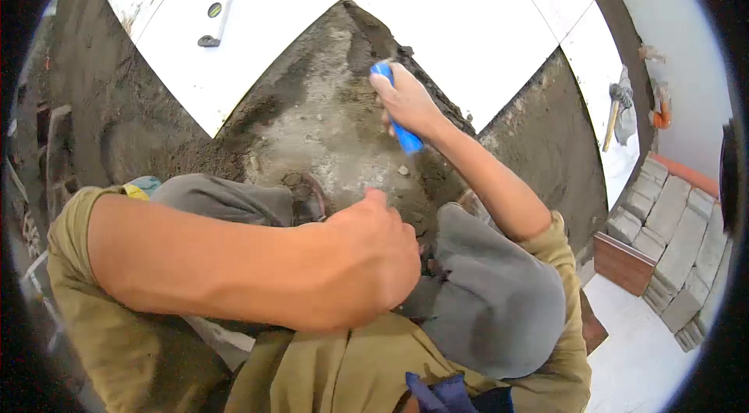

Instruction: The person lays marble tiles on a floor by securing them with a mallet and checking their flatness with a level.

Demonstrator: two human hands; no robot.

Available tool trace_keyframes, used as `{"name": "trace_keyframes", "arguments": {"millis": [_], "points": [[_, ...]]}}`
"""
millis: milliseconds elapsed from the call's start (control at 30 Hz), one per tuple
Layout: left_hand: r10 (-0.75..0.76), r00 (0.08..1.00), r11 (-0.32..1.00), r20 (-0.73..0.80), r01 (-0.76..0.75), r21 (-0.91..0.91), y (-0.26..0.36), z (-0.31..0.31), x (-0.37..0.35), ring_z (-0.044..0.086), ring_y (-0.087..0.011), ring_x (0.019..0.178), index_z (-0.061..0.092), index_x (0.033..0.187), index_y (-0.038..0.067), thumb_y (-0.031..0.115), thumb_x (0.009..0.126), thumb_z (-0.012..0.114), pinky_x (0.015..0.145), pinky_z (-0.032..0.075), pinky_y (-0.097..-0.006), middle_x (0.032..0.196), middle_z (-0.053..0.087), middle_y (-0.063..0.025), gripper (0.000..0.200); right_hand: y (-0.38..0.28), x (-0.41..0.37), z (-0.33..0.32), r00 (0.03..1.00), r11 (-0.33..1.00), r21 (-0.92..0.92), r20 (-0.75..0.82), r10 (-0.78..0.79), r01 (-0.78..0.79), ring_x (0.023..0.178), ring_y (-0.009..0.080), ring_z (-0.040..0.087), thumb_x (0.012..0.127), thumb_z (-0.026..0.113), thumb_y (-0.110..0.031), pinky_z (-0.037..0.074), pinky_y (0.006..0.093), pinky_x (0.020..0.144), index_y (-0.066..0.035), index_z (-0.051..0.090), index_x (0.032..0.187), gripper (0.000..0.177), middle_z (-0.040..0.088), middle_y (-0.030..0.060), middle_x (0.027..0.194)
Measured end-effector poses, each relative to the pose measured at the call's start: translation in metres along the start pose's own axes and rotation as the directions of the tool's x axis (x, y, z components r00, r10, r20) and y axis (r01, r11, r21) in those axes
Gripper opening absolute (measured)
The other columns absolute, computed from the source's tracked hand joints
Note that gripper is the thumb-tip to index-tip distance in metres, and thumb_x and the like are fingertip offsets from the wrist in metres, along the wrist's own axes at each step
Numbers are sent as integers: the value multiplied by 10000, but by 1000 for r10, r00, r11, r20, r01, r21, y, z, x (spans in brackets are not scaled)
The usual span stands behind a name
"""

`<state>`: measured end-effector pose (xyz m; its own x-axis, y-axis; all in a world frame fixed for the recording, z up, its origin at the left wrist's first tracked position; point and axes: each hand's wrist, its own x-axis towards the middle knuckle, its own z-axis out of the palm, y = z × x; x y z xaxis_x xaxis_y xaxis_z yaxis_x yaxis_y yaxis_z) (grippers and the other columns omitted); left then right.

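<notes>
My right hand [407,101] is wrapped round a blue bar-like tool [406,138], held over the grey mortar bed [312,120] near the edge of a white tile [476,23]. Close to my knees, my left hand [373,245] is curled with its back to the camera; what its fingers hold, if anything, is hidden. Under both hands the mortar is rough, with small lumps on it. A second white tile [203,77] borders the mortar on the left.
A spirit level [226,3] lies on the left tiles. A hammer-like tool [612,116] rests at the right near the wall. Grey blocks [675,233] and a brown board [624,263] are at the far right. My bent knees flank the mortar.
</notes>
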<state>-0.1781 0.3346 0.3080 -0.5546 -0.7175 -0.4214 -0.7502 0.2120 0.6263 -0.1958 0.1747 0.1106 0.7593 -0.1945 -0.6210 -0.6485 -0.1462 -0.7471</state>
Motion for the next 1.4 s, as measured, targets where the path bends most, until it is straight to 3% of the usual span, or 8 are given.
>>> {"name": "trace_keyframes", "arguments": {"millis": [300, 367, 500, 600, 667, 767, 1200, 1400], "points": [[-484, 868, 837, -111, 422, -348, 15, 17, 43, 600, -344, 1028, 427, 1404, 95, 243, 843, 683, 897, 480, -448, 1182, 550, -166, 633, 87, -69, -17, 990, 942, 318, -58, 129, -104, 509, 148, 572, 960, 514, -350, 478, 331, 423, -25, 500, 1170, 387, 574, 67, 729], [-518, 855, 839, 18, 512, -183, 2, 33, 56, 614, -348, 1013, 439, 1385, 90, 259, 844, 682, 890, 491, -451, 1146, 574, -172, 617, 99, -72, -23, 986, 998, -49, -165, 32, -41, 497, 166, 591, 957, 524, -339, 483, 339, 434, -5, 481, 1218, 426, 596, 83, 700], [-399, 916, 883, 32, 394, -256, -37, 107, 112, 633, -347, 983, 489, 1332, 86, 267, 852, 672, 856, 509, -458, 1079, 610, -162, 545, 73, -75, -44, 989, 991, 42, -77, 129, -126, 496, 173, 596, 954, 529, -328, 489, 347, 453, -1, 500, 1197, 408, 611, 90, 699], [-253, 939, 944, -233, 187, -272, -43, 154, 125, 641, -353, 975, 553, 1257, 82, 276, 855, 668, 835, 519, -464, 1037, 633, -160, 461, 83, -93, -47, 988, 994, -97, -151, 42, -57, 510, 153, 577, 951, 539, -358, 482, 336, 475, -13, 517, 1164, 406, 598, 75, 709], [-93, 992, 969, -87, 71, -235, -48, 166, 114, 653, -336, 975, 599, 1212, 87, 248, 852, 662, 829, 518, -462, 1027, 654, -146, 399, 83, -117, -37, 976, 980, -196, -217, -17, -26, 510, 152, 577, 955, 538, -367, 481, 332, 481, -25, 522, 1150, 394, 593, 75, 705], [-120, 992, 993, 48, 119, 28, -44, 161, 98, 670, -324, 968, 669, 1122, 81, 206, 832, 669, 811, 518, -470, 1017, 684, -139, 315, 56, -141, -28, 958, 940, -211, -169, 234, -267, 510, 143, 568, 964, 538, -388, 477, 322, 480, -35, 535, 1131, 392, 585, 64, 701], [59, 980, 996, 188, -71, 56, 5, 150, 90, 690, -291, 964, 743, 993, 89, 161, 777, 696, 764, 544, -444, 1059, 712, -104, 232, 92, -199, -21, 930, 880, -411, -358, 84, -238, 556, 162, 555, 975, 527, -393, 463, 341, 529, -36, 556, 1109, 383, 570, 73, 704], [22, 999, 995, -30, -19, 95, 0, 147, 95, 696, -285, 956, 747, 975, 86, 157, 746, 714, 757, 541, -469, 1022, 721, -109, 241, 108, -162, -54, 949, 864, -462, -311, 54, -200, 545, 139, 538, 969, 530, -396, 452, 324, 490, -38, 577, 1071, 376, 544, 50, 694]]}}
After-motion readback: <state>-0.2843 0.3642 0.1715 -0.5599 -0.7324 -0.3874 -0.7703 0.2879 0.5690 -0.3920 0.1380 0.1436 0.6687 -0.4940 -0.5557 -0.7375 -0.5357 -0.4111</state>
